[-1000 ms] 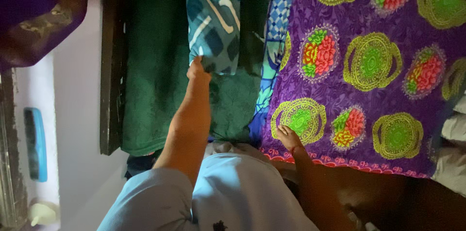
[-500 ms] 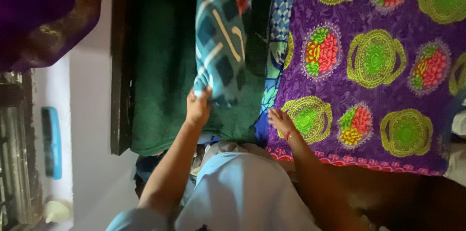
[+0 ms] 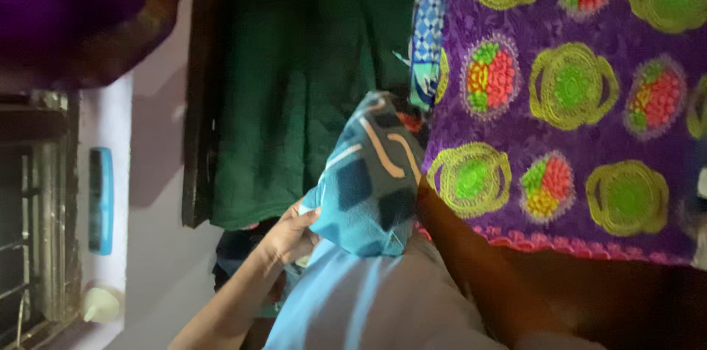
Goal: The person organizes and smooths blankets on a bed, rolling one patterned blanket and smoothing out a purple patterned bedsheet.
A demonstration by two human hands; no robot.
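Note:
My left hand [image 3: 289, 236] grips the lower corner of a teal patterned pillow [image 3: 368, 181] with dark squares and cream stripes, held close to my body over my light blue shirt [image 3: 368, 298]. My right forearm [image 3: 464, 247] reaches up behind the pillow's right side. The right hand itself is hidden by the pillow. Behind the pillow lies a dark green blanket [image 3: 294, 85]. To its right spreads a purple bedsheet [image 3: 560, 48] with green and red round motifs.
A blue and white checked cloth [image 3: 428, 19] lies between blanket and sheet. A dark wooden edge [image 3: 197, 100] borders the blanket on the left. Further left are a pale wall with a blue object [image 3: 100, 199], a window grille [image 3: 29, 247] and a hanging purple cloth [image 3: 74, 11].
The teal pillow has been pulled off the green blanket down toward my body. My left hand came back with it, and my right hand left the purple sheet and went behind the pillow.

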